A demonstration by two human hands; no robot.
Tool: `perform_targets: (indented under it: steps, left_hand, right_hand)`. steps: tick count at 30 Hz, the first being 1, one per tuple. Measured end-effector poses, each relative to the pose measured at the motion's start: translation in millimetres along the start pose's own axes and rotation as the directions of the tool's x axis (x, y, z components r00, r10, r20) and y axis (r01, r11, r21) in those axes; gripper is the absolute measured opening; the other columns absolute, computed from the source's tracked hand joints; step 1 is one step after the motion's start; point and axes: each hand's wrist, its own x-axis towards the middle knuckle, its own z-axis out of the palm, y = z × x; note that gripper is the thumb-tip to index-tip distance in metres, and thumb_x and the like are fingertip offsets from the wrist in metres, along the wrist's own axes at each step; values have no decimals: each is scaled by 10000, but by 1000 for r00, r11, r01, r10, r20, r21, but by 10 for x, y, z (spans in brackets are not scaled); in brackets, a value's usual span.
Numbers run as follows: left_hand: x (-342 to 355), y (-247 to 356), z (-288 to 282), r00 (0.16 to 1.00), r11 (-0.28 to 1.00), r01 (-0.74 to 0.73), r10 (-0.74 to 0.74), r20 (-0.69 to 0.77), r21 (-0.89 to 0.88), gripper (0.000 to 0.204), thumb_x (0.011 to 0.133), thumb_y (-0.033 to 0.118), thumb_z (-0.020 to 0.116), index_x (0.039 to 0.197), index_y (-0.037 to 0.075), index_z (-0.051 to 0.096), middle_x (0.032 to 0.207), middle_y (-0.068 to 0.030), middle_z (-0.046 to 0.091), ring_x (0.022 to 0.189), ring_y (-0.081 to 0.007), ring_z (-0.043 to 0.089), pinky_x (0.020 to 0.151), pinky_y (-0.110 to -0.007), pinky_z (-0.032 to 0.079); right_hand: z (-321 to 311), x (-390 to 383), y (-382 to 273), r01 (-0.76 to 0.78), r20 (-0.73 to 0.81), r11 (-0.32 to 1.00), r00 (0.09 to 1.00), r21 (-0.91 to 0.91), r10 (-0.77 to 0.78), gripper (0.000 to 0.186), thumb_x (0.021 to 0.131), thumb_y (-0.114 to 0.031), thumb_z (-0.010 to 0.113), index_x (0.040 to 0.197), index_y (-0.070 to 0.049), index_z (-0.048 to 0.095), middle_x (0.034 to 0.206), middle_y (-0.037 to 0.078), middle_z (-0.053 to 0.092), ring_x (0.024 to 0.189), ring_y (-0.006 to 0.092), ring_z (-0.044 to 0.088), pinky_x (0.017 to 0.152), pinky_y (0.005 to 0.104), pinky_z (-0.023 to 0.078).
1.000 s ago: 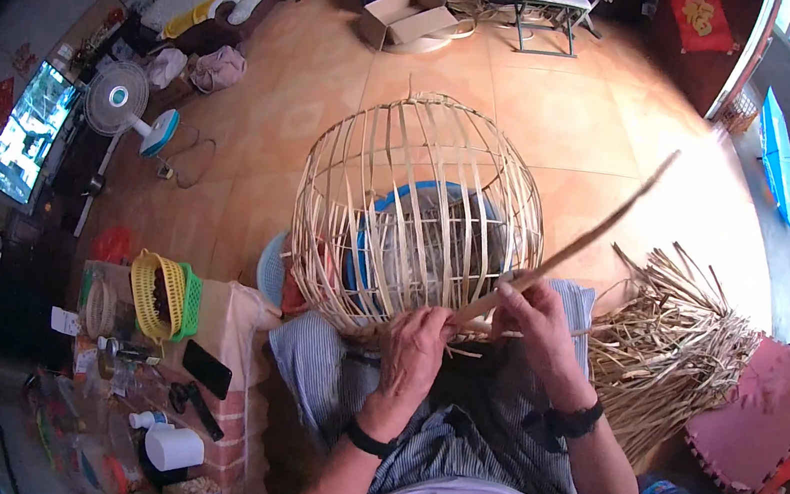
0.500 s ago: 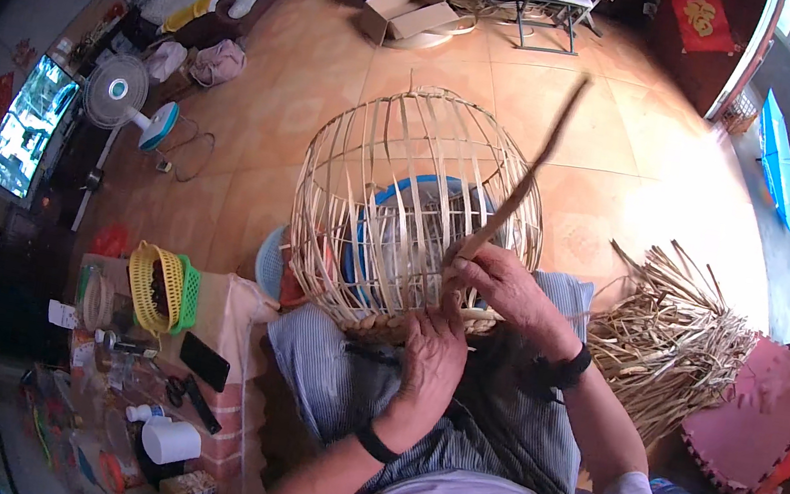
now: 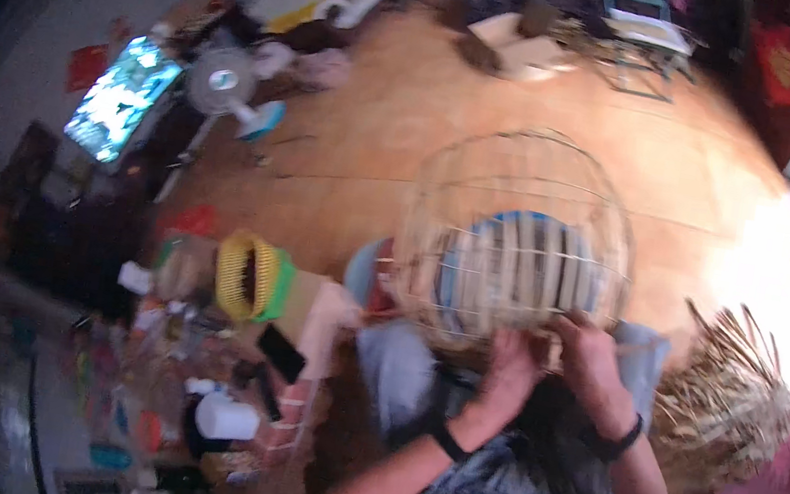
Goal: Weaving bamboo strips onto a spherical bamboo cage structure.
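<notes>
A half-woven basket (image 3: 524,280) of pale strips rests before my lap, its bare ribs and hoops curving away from me. My left hand (image 3: 511,370) is closed on the near braided rim. Close beside it, my right hand (image 3: 592,366) is pinched at the same rim. A dried plant strip (image 3: 641,349) seems to stick out to the right of that hand, faint from blur. The fingertips of both hands are smeared by motion, so their exact hold is partly hidden. A blue-rimmed round thing (image 3: 533,216) shows through the ribs.
A heap of dried strips (image 3: 733,391) lies at my right. On the left, a cloth-covered table holds a yellow basket (image 3: 244,276), a black phone (image 3: 281,352) and a white cup (image 3: 227,417). A fan (image 3: 223,81) and a cardboard box (image 3: 523,51) stand farther off.
The whole view has swung, so everything sits farther right and blurs. The dried strip that stood up from my right hand no longer points upward. My hands remain at the near rim.
</notes>
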Motion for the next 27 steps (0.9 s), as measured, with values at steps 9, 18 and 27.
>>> perform_targets:
  steps: [9,18,27]
  left_hand:
    - [-51,-70,5,987,945,-142,160,-36,296,254,906,103,585,1078,-20,725,1063,-207,669,1155,-352,607,1142,-490,416]
    - [-21,66,-22,990,917,-119,79,120,380,327,948,147,566,1200,-4,709,1246,-188,670,1276,-347,577,1205,-505,364]
    - [7,63,-137,979,936,-146,184,-90,322,276,930,104,565,1182,12,631,1082,-142,613,1098,-301,600,1041,-434,452]
  right_hand:
    - [292,75,-68,-47,-106,979,994,-196,26,197,845,-97,758,1023,-80,675,937,170,700,819,401,738,682,492,583]
    - [169,-37,-73,95,-180,963,973,-250,-143,321,886,-42,722,1194,-41,631,947,159,624,911,387,637,748,507,521]
    - [260,-314,63,-214,-230,917,926,335,300,325,921,63,684,1219,-31,594,856,131,586,751,252,568,713,386,503]
